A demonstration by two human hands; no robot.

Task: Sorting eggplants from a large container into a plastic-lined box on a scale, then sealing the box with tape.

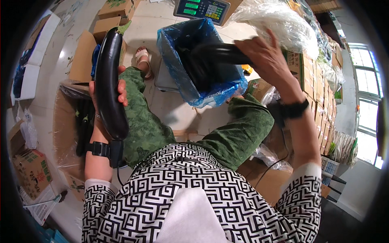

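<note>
A long, glossy, dark purple eggplant (pixel 108 81) stands nearly upright in my left hand (pixel 122 92), its green stem end pointing away from me. My fingers and thumb wrap round its lower half. At the right, my right hand (pixel 265 56) is closed round one end of another dark eggplant (pixel 227 54), which is smeared by motion. This one lies roughly level over the mouth of a box lined with a blue plastic bag (pixel 172 65). Dark shapes show inside the box, too dim and blurred to tell apart.
Beneath the box is a grey scale platform (pixel 165 79); its display panel (pixel 201 9) stands beyond. An open carton (pixel 65 125) with several dark eggplants (pixel 84 123) is by my left forearm. Stacked cartons (pixel 318 89) and clear plastic wrap (pixel 279 24) line the right side.
</note>
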